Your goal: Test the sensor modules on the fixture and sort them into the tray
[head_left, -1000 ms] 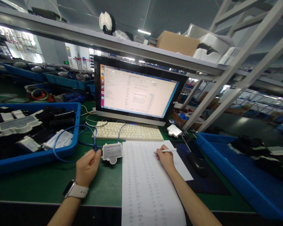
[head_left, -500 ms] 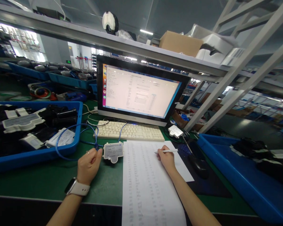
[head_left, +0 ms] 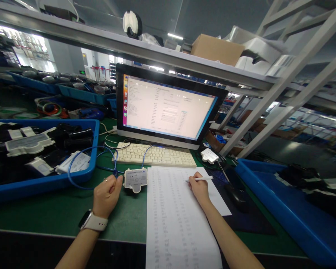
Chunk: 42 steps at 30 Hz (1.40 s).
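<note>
My right hand (head_left: 198, 188) grips a white pen (head_left: 204, 178) in a writing hold, its tip over a long printed sheet (head_left: 168, 224) with columns of text. At the left, my left hand (head_left: 108, 194) is closed in a fist on the table, with the plug end of a blue cable (head_left: 70, 175) at its thumb and forefinger. The curled fingers hide part of the cable. Just right of that fist lies a white, labelled plastic module (head_left: 136, 180), apart from the paper's left edge. Another sheet (head_left: 220, 201) shows under the right side of the printed one.
Behind the paper stand a cream keyboard (head_left: 154, 155) and a lit monitor (head_left: 168, 108). A blue bin (head_left: 93, 157) of black and white parts is at left, another blue bin (head_left: 257, 190) at right. A black mouse (head_left: 236, 196) and a small white module (head_left: 209, 155) lie right.
The whole view has shifted slightly. Both hands keep their places and grips, with the pen still over the printed sheet.
</note>
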Available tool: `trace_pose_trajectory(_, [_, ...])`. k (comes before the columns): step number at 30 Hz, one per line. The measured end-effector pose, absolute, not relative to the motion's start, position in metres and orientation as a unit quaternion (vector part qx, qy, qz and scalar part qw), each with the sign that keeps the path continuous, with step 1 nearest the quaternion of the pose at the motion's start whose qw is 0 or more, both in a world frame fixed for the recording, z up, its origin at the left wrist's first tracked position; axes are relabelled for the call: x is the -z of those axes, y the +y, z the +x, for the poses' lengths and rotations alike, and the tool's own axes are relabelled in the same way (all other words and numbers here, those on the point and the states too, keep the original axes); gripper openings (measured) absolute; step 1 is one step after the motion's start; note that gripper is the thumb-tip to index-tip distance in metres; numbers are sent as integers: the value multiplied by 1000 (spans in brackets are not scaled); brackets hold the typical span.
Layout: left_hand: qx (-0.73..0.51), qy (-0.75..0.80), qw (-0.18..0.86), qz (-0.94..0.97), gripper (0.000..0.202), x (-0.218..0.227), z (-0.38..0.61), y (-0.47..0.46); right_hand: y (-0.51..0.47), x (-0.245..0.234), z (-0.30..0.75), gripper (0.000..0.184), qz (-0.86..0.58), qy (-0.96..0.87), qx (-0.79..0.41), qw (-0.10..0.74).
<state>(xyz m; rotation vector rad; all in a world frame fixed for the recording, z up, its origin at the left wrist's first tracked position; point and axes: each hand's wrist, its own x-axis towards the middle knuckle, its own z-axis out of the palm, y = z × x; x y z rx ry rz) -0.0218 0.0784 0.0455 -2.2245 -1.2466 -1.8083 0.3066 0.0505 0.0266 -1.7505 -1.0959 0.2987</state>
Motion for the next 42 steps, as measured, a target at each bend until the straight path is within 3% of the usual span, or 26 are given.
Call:
trace_pose_trajectory(10, [581,-404,1,-707,43,-48,-21,77,50,-28,307,21,-707,-446,-129,534])
trace_pose_trajectory(22, [589,-403,3,-701,42,-46,-21,79,53,-22,319,31,-636,-311,-206,676])
trace_pose_trajectory(30, [587,-403,22,-702,40,-41,-21,81,53,-27,328,47,-579,-346,-361,644])
trace_pose_trajectory(35, [584,-411,22,-700,40,-40,-20,80,51,-25,330,49,-555,-258,-368,700])
trace_pose_trajectory(42, [581,-410,20,-703,40,-39,-22,81,49,-30,327,48,-550,-246,-372,707])
